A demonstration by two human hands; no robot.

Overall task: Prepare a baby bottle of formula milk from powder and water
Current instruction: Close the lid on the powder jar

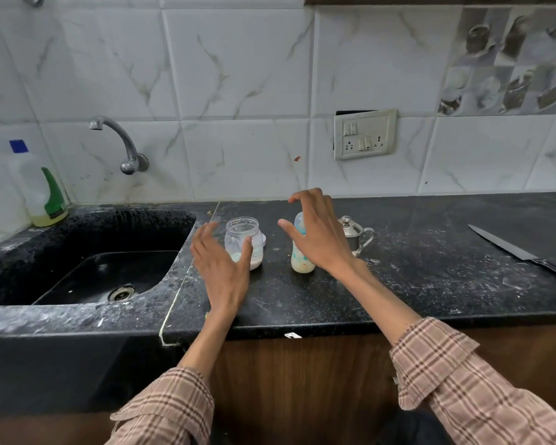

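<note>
A clear plastic jar (pixel 242 234) with a little pale powder at its bottom stands open on the black counter (pixel 302 300); its lid (pixel 263 241) lies just behind it. My left hand (pixel 220 264) hovers at the jar's left side with fingers spread, the thumb close to the jar wall. To the right stands a baby bottle (pixel 299 255) with a printed pattern and some pale powder or milk at the bottom. My right hand (pixel 318 236) is spread in front of and above the bottle, gripping nothing.
A small steel pot with a lid (pixel 353 234) stands behind the bottle. A black sink (pixel 87 261) with a tap (pixel 119 146) lies to the left, a dish-soap bottle (pixel 42 194) at its corner. A knife (pixel 511 248) lies at the far right.
</note>
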